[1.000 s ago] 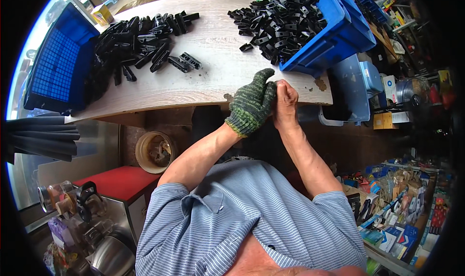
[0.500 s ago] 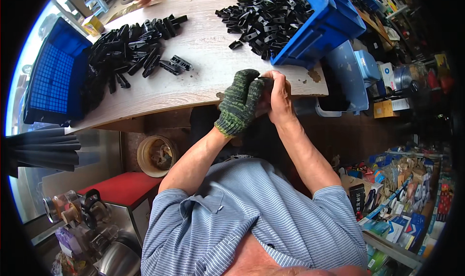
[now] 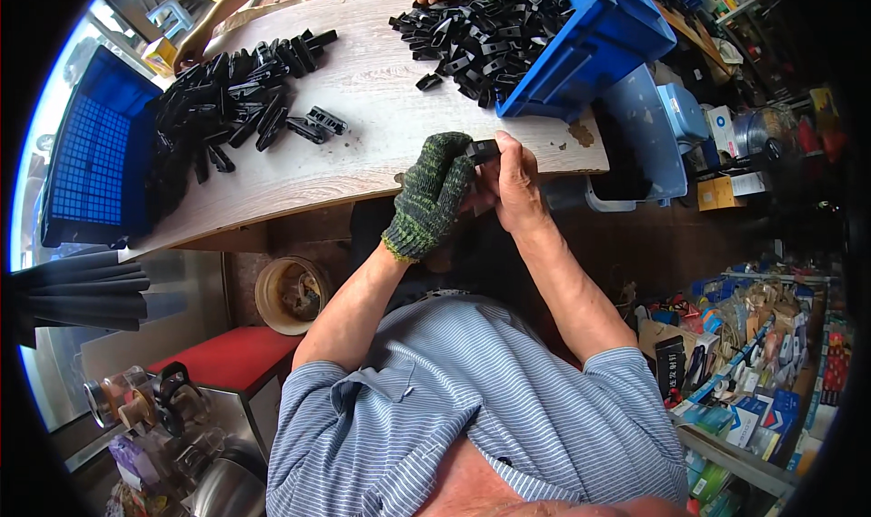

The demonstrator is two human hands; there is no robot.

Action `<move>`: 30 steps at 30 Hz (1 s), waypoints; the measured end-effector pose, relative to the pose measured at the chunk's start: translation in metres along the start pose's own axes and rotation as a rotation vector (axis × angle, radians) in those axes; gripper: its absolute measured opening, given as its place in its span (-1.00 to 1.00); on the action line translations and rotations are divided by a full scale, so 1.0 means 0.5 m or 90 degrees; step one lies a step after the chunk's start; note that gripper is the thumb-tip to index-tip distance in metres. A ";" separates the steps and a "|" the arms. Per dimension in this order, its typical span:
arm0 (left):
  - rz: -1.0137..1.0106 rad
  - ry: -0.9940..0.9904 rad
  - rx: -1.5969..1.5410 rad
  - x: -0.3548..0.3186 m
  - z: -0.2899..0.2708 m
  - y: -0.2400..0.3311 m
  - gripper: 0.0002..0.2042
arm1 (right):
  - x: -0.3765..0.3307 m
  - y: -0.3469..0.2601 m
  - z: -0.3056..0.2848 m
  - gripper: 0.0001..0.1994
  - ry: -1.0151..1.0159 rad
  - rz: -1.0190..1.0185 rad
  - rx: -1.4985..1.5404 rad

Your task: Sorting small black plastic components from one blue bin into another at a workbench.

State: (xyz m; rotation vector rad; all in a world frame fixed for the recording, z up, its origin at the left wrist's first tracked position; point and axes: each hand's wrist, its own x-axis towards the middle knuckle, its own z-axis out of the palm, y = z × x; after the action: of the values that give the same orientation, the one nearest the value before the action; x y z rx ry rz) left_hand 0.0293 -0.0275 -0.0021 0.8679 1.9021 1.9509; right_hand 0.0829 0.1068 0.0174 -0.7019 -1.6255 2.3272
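Observation:
A small black plastic piece is gripped between my two hands just over the table's near edge. My left hand, in a dark green knitted glove, is closed on its left end. On the other end, my bare right hand pinches with thumb and fingers; the lower part is hidden by the hands. Ahead to the right lies a heap of short black pieces, spilling from a tipped blue crate. Longer black pieces are piled at the left.
A blue crate lies on its side at the table's left end. Across the pale wooden table, another person's hands reach toward both piles. A bucket stands below the table, a light-blue tub at its right end. Shelves of goods fill the right.
My hands have shifted slightly left in view, and the black piece between them now shows more. The other person's hands have moved apart, one toward each pile.

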 end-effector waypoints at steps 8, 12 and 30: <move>0.091 0.008 0.076 -0.003 0.006 -0.012 -0.69 | 0.003 0.027 -0.018 -0.48 -0.099 -0.101 0.017; 0.120 -0.001 0.099 0.000 0.008 -0.010 -0.66 | -0.004 0.013 -0.018 -0.50 -0.096 -0.078 0.020; 0.059 0.060 0.746 0.256 -0.076 -0.014 -0.79 | 0.050 -0.156 -0.253 -0.51 0.416 -0.114 0.147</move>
State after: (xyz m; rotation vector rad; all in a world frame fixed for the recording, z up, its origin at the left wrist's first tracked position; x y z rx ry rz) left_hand -0.0945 0.0176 0.0210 1.1011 3.0865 0.7317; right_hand 0.1169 0.2504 0.0485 -1.0644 -1.0609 1.8367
